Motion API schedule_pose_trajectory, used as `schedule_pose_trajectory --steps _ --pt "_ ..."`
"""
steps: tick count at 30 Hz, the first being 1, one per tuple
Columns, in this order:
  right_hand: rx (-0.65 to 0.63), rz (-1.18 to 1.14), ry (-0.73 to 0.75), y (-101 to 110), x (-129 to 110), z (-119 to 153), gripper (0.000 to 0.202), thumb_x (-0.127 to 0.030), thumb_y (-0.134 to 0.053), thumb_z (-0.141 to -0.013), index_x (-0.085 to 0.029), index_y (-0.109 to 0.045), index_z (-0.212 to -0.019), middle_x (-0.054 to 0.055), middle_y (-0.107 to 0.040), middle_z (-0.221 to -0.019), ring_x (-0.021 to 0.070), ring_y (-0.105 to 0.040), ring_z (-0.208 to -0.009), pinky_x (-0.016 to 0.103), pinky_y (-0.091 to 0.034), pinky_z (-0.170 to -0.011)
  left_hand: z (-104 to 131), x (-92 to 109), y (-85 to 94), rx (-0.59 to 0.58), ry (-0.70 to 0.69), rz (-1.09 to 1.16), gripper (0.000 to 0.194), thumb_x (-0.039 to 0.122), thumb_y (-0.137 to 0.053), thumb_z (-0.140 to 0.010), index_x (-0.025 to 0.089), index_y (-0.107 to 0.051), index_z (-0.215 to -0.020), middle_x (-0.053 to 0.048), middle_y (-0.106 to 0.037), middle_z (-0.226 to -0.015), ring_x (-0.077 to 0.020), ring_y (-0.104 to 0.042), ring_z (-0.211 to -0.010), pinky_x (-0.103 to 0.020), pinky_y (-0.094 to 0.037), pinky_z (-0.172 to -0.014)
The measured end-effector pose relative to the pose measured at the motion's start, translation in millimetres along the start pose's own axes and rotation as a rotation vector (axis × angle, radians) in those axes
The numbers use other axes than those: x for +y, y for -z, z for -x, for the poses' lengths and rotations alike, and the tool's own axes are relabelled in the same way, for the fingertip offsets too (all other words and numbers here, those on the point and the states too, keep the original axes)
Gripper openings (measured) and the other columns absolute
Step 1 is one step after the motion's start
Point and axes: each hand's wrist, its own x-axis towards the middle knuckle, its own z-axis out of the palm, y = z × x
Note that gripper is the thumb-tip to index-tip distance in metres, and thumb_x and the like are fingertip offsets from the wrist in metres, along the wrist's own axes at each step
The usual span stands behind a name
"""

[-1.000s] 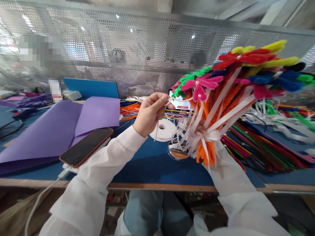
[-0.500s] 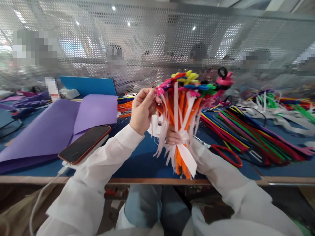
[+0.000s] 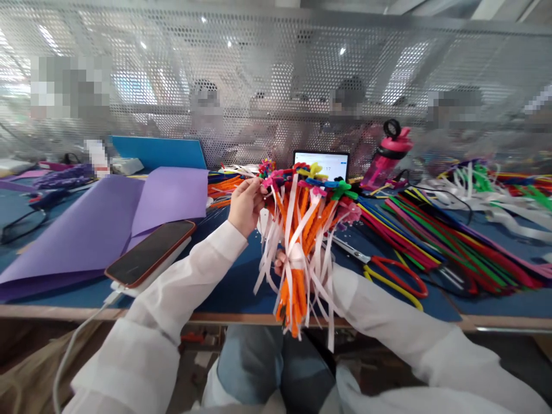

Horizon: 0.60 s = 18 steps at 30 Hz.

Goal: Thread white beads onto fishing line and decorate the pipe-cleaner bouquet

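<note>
Above the table edge [image 3: 259, 315], pipe-cleaner flower bunch [image 3: 302, 230] in both hands.

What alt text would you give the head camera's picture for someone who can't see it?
A person's right hand grips a bunch of pipe-cleaner flowers with orange stems and white ribbons, while the left hand touches the blooms. Behind lie purple paper, a phone, scissors and loose pipe cleaners on a blue table.
</note>
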Motion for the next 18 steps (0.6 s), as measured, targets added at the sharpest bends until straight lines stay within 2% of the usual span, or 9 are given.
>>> schedule_pose_trajectory --steps 3,5,6,8,10,12,14,16,18 --pt "-0.147 -0.173 -0.158 12.4 -7.0 4.2 0.067 -0.046 -0.008 -0.099 -0.019 -0.067 -0.079 0.006 -0.064 -0.063 0.0176 -0.071 -0.066 0.029 -0.056 -0.060 2.4 -3.6 3.2 -0.028 0.011 0.001 0.017 0.020 -0.068 -0.081 0.015 -0.053 -0.073 0.005 -0.056 -0.056 0.0006 -0.023 -0.034 -0.015 -0.014 -0.035" --pt "-0.163 -0.459 -0.434 27.3 -10.5 7.4 0.056 -0.048 -0.021 -0.098 -0.020 -0.067 -0.082 0.007 -0.067 -0.065 0.0212 -0.073 -0.072 0.032 -0.058 -0.062 6.5 -4.7 3.1 -0.045 0.016 0.000 0.017 0.021 -0.069 -0.081 0.016 -0.054 -0.074 0.007 -0.050 -0.052 0.0002 -0.022 -0.034 -0.015 -0.013 -0.036" --pt "-0.172 -0.486 -0.481 36.7 -12.2 10.2 0.049 -0.043 -0.027 -0.096 -0.019 -0.066 -0.078 0.008 -0.066 -0.063 0.0222 -0.073 -0.068 0.033 -0.058 -0.061 9.1 -4.9 2.5 -0.053 0.020 -0.002 0.018 0.022 -0.070 -0.080 0.016 -0.054 -0.075 0.008 -0.047 -0.050 -0.0001 -0.021 -0.034 -0.015 -0.013 -0.036" --pt "-0.171 -0.502 -0.533 58.4 -16.0 19.0 0.042 -0.039 -0.033 -0.094 -0.019 -0.066 -0.077 0.009 -0.068 -0.064 0.0236 -0.073 -0.068 0.036 -0.059 -0.064 15.0 -4.6 0.9 -0.071 0.032 -0.008 0.020 0.024 -0.072 -0.079 0.016 -0.055 -0.075 0.009 -0.044 -0.049 -0.0002 -0.022 -0.035 -0.015 -0.013 -0.036" --pt "-0.140 -0.491 -0.604 81.7 -22.0 31.1 0.034 -0.036 -0.040 -0.089 -0.019 -0.067 -0.079 0.010 -0.072 -0.070 0.0248 -0.074 -0.072 0.039 -0.060 -0.069 21.1 -3.3 -0.8 -0.100 0.040 -0.020 0.021 0.027 -0.073 -0.079 0.015 -0.056 -0.076 0.006 -0.051 -0.053 0.0003 -0.023 -0.035 -0.015 -0.013 -0.036" --pt "-0.124 -0.290 -0.611 101.6 -32.9 43.1 0.034 -0.041 -0.044 -0.089 -0.019 -0.070 -0.083 0.011 -0.076 -0.081 0.0251 -0.075 -0.080 0.040 -0.060 -0.075 26.6 -1.4 -2.3 -0.140 0.030 -0.043 0.021 0.028 -0.073 -0.080 0.015 -0.057 -0.078 0.004 -0.057 -0.057 0.0010 -0.023 -0.035 -0.014 -0.013 -0.036" --pt "-0.093 0.140 -0.449 113.0 -49.1 49.5 0.035 -0.044 -0.051 -0.091 -0.018 -0.072 -0.080 0.009 -0.075 -0.073 0.0231 -0.074 -0.071 0.034 -0.058 -0.069 30.4 -0.1 -3.4 -0.168 0.016 -0.060 0.020 0.029 -0.073 -0.081 0.015 -0.058 -0.080 0.003 -0.059 -0.057 0.0010 -0.023 -0.035 -0.014 -0.013 -0.036" --pt "-0.070 0.535 -0.116 113.0 -67.0 45.8 0.027 -0.039 -0.059 -0.090 -0.021 -0.071 -0.074 0.004 -0.071 -0.062 0.0180 -0.067 -0.058 0.029 -0.051 -0.058 32.2 -0.1 -4.8 -0.189 0.008 -0.064 0.019 0.029 -0.072 -0.081 0.015 -0.059 -0.080 0.003 -0.059 -0.056 0.0009 -0.023 -0.035 -0.013 -0.014 -0.036" --pt "0.003 0.696 0.233 103.4 -79.8 31.8 0.020 -0.029 -0.062 -0.088 -0.023 -0.065 -0.069 0.001 -0.069 -0.063 0.0148 -0.062 -0.056 0.028 -0.048 -0.057 32.4 -1.9 -6.9 -0.210 0.011 -0.074 0.019 0.029 -0.073 -0.080 0.014 -0.060 -0.080 0.004 -0.058 -0.055 0.0009 -0.024 -0.036 -0.013 -0.014 -0.036"
